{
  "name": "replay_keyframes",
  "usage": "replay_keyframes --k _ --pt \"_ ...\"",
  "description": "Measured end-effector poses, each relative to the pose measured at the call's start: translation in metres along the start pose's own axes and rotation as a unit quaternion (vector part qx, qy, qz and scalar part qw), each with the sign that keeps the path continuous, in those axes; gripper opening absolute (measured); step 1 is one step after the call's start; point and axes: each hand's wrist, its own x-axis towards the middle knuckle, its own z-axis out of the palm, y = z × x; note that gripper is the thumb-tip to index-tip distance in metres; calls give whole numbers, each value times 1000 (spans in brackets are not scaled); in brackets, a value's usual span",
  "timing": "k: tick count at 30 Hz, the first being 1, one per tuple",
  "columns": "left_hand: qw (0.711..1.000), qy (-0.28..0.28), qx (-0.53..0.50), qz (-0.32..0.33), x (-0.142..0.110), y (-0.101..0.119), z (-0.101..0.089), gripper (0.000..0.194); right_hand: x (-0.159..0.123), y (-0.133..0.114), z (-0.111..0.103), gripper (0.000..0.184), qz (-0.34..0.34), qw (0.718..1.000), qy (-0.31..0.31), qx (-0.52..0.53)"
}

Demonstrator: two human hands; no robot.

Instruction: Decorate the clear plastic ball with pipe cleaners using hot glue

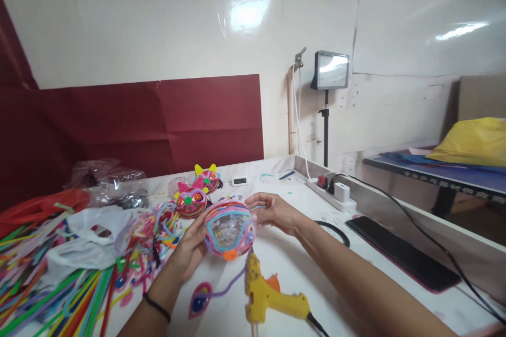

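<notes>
Round craft piece sits raised over the middle of the worktop, its clear face, framed by a light blue strip, turned toward the near side. Nearest lies a yellow glue gun, nozzle pointing far, the tip close below the piece. Left of it, an eye-shaped cutout rests flat, with a purple stem running from it toward the gun. Along the near left spread coloured strips.

The left hand grips the piece by its left side, fingers closed around the edge. The right hand has its fingers bent at the far right edge; whether they pinch anything cannot be told.

A phone lies to the right, and a white plastic bag on the left. Farther back stand two similar pieces, one with pink ears, one with yellow ears. Judged against these, the held one looks partly built: its layered rim, blue frame and orange tab are in place, while ears do not show from this angle, and the loose eye cutout is unattached to it.
</notes>
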Motion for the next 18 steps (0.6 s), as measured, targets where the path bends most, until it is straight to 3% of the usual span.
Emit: replay_keyframes --k 5,12,18 --pt "1000 -5 -4 5 -1 5 -9 63 13 -2 3 16 14 1000 -21 -19" --pt "1000 -6 -2 -30 2 -7 -35 58 21 32 4 18 4 999 -6 -50" --pt "997 -32 15 -63 -2 -8 -31 58 20 47 1 18 5 997 -27 -76"
